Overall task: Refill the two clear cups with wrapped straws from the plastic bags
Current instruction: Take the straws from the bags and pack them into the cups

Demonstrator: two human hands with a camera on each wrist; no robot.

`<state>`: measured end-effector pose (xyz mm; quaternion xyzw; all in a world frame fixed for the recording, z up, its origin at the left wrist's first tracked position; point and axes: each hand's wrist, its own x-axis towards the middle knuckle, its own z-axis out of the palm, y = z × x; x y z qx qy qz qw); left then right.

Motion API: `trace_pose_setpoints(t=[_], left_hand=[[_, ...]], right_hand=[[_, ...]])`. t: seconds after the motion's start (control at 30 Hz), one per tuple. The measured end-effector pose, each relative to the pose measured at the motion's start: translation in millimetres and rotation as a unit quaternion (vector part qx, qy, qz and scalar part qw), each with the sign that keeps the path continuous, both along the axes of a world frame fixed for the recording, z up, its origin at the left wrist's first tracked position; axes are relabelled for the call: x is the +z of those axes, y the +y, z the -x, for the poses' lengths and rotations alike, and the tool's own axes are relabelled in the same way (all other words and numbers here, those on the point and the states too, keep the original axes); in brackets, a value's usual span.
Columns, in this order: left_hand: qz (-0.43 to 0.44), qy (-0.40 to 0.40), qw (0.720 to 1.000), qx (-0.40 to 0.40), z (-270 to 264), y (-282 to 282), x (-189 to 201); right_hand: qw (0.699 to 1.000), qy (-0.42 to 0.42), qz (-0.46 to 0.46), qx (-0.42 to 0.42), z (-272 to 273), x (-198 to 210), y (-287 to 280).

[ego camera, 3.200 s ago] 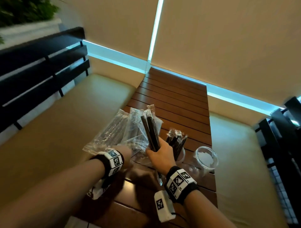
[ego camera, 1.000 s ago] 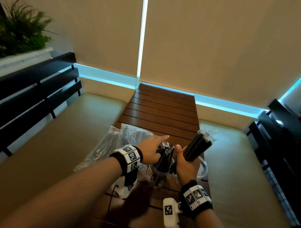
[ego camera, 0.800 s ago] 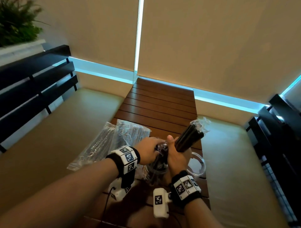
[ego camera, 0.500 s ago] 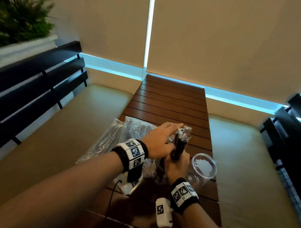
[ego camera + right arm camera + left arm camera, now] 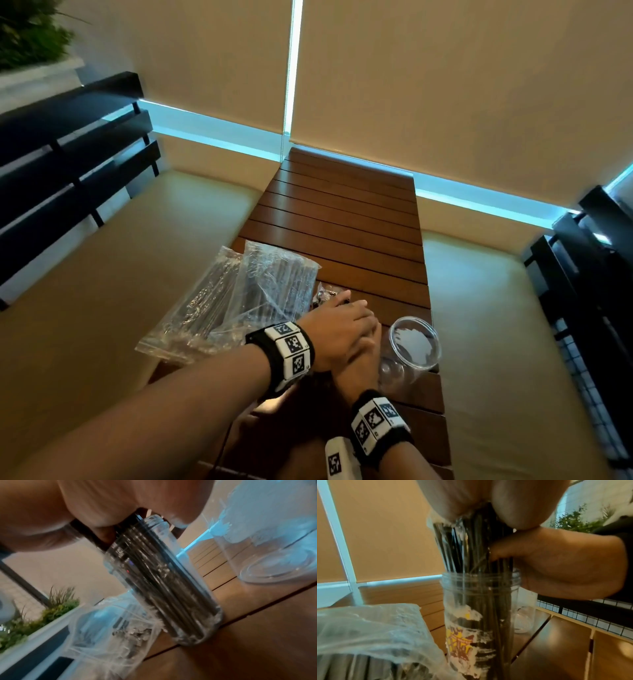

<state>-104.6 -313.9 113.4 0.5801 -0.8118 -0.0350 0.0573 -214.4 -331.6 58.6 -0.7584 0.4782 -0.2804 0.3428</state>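
Observation:
A clear cup [image 5: 481, 615] stands on the wooden table, filled with black wrapped straws [image 5: 471, 547] that rise above its rim. My right hand [image 5: 363, 363] grips the straw bundle just above the rim, and its thumb [image 5: 513, 547] wraps around it. My left hand [image 5: 356, 315] lies flat over the straw tops and over the right hand. A few straw tips [image 5: 325, 296] poke out past its fingers. The second clear cup [image 5: 416, 346] stands empty just right of the hands. Two plastic bags [image 5: 239, 301] with more straws lie to the left.
The slatted wooden table [image 5: 342, 212] runs away from me between two beige cushioned benches [image 5: 102, 291]. Black slatted backrests [image 5: 68, 154] stand at the far left and right. A planter with greenery [image 5: 27, 37] sits at the top left.
My right hand has carried a straw bundle from the bags and lowered it into the near cup. My left hand has left the bags and come down over the straw tops.

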Motion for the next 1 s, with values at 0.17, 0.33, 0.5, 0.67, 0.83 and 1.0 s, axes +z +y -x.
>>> trace_pose_setpoints(t=[0.17,0.33,0.5,0.67,0.83,1.0], left_hand=[[-0.030,-0.034,0.999,0.020,6.5,0.6,-2.1],[-0.054,-0.068,0.995,0.044,0.2,-6.5,-2.4],[0.020,0.102,0.989,0.105,-7.4,5.0,21.1],[0.038,0.282,0.913,0.294,-88.9,15.9,33.9],[-0.160,0.027,0.915,0.371,-136.7,48.0,1.8],[-0.235,-0.043,0.904,0.354,-140.2,66.1,-43.9]], right_hand=[[0.999,0.040,0.021,0.014,8.7,-8.9,-0.8],[0.999,-0.014,0.031,0.025,11.3,-6.8,3.1],[0.991,-0.110,0.080,-0.011,17.2,9.1,2.9],[0.973,-0.139,0.182,-0.036,-1.8,47.1,10.9],[0.945,-0.075,0.308,0.083,-47.1,73.9,30.5],[0.936,0.154,0.114,0.295,-75.2,61.4,43.7]])
